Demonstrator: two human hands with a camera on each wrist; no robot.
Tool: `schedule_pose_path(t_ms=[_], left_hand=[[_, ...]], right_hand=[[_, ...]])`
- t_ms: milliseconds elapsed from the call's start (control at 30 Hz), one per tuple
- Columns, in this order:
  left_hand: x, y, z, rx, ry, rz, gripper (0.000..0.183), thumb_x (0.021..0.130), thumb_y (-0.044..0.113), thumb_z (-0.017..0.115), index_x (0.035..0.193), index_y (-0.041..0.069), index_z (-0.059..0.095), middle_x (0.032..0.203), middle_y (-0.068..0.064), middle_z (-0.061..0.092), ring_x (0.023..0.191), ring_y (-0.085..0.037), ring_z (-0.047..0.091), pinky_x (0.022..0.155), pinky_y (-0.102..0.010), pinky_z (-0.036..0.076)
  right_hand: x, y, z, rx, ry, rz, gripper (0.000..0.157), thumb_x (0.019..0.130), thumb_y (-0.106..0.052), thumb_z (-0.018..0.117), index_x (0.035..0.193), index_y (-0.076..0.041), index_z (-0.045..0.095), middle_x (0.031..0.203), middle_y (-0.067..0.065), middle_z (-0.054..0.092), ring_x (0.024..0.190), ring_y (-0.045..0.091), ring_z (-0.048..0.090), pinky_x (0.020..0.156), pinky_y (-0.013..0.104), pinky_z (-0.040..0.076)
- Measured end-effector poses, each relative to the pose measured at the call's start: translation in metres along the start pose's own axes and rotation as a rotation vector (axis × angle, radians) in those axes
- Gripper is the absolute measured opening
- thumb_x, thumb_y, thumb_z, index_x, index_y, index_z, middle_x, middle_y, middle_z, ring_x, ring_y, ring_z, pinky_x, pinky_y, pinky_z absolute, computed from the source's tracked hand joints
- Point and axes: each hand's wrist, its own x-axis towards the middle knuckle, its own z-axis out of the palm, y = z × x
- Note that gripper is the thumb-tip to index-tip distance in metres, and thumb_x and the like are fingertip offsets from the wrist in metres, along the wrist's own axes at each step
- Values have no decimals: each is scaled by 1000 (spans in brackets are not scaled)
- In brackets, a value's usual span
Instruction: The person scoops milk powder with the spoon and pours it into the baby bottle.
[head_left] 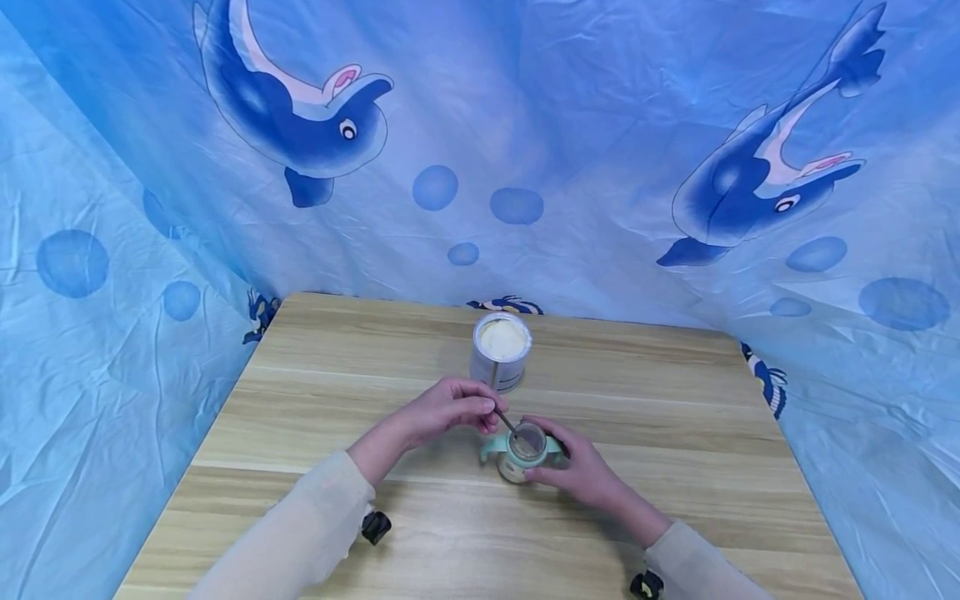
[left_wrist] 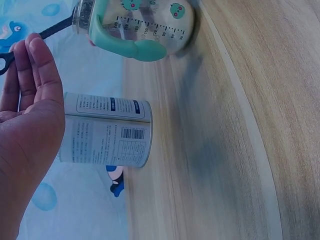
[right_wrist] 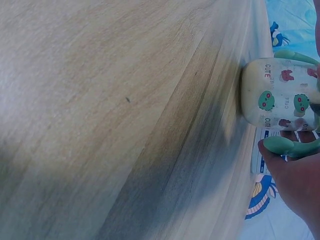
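Note:
A baby bottle (head_left: 513,472) with mint-green side handles stands uncapped on the table, its clear wall printed with a scale and small cartoon figures. Pale contents fill part of it in the left wrist view. My right hand (head_left: 581,471) grips the bottle from the right, around its handle (right_wrist: 292,147). Between the thumb and fingers of my left hand (head_left: 446,408) is a thin dark-handled spoon or stirrer (head_left: 507,420), slanting down into the bottle's mouth. Its handle (left_wrist: 57,27) ends in a small ring. The end inside the bottle is not clear.
Just behind the hands an open can (head_left: 486,372) of pale powder stands on the wooden table (head_left: 360,333). Blue curtains (head_left: 525,125) with printed dolphins hang around the table's back and sides.

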Motion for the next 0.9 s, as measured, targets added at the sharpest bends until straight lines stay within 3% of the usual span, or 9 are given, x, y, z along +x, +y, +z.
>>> schedule_pose_path(t_ms=[367,900], left_hand=[[-1,1,-2,-3,-19,3,40,102,9,56,122,-25,58,96,-3,75,90,-14,73,83,-29,63],[1,3,-3,33,11,-12,38,106,12,58,124,-21,63,96,-8,74,90,-15,72,83,-32,63]], right_hand=[[1,-3,-1,-2,-1,10,81,84,-32,93,155,-20,56,149,1,64,137,24,59,120,51,43],[0,-2,0,12,-6,9,80,86,-31,92,155,-20,56,149,1,64,137,24,58,119,41,43]])
